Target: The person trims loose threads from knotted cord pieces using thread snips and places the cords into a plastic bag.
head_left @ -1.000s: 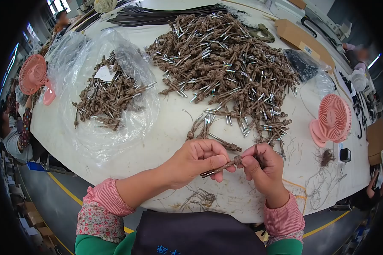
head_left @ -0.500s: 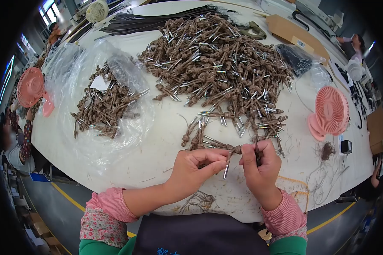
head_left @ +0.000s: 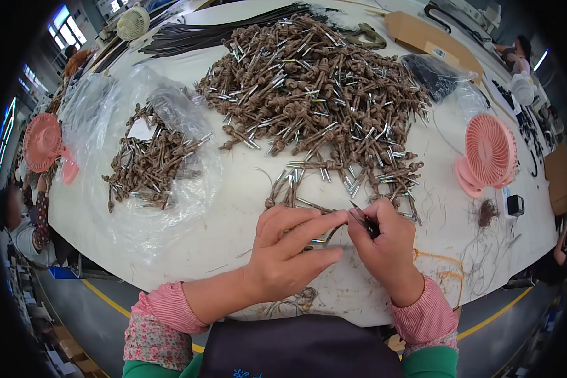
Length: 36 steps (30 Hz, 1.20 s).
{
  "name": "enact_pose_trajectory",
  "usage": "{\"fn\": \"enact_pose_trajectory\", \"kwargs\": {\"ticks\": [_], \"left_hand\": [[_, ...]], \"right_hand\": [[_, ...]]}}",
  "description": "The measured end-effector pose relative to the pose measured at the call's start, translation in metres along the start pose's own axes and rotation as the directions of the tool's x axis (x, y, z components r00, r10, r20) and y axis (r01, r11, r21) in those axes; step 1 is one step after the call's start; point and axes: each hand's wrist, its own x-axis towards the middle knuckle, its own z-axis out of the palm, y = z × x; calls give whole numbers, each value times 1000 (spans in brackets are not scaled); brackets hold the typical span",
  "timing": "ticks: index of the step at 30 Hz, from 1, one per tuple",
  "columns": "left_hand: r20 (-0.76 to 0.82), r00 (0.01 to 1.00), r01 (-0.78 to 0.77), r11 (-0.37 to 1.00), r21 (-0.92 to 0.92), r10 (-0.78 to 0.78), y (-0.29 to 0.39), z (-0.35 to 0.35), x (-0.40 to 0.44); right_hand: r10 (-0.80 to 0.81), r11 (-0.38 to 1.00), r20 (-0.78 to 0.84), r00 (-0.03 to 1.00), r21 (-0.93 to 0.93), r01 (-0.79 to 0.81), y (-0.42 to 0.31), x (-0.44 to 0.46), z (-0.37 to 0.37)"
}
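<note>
My right hand (head_left: 384, 242) is closed around small dark metal snips (head_left: 364, 222), their pointed blades sticking up to the left. Just left of it is my left hand (head_left: 296, 252), its fingers stretched and bent over a brown knotted cord (head_left: 334, 237) with a metal tip; the fingers hide most of the cord, and the grip is unclear. Beyond both hands rises a large heap of brown knotted cords (head_left: 315, 94) with shiny metal tips. A few similar cords (head_left: 283, 189) lie just past my left hand.
A clear plastic bag (head_left: 195, 183) at the left bears a smaller cord pile (head_left: 148, 160). Pink fans (head_left: 42, 143) (head_left: 490, 151) stand at both sides. Black strips (head_left: 189, 36) and cardboard (head_left: 422, 38) lie at the back. Loose threads (head_left: 479, 258) lie at right. Other people sit around.
My left hand's fingers have spread out over the cord. The snips' blades now show above my right hand. The camera view has shifted slightly.
</note>
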Motion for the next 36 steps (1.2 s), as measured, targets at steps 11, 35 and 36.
{"fn": "enact_pose_trajectory", "kwargs": {"ticks": [11, 35, 36], "left_hand": [[547, 671, 698, 179, -693, -501, -18, 2, -3], [519, 665, 705, 223, -673, -536, -15, 4, -9], [510, 668, 700, 226, -677, -541, -15, 3, -8]], "right_hand": [[239, 882, 365, 900, 307, -359, 2, 0, -2], [56, 977, 153, 987, 196, -86, -8, 7, -5], [46, 977, 157, 987, 198, -77, -7, 7, -3]]}}
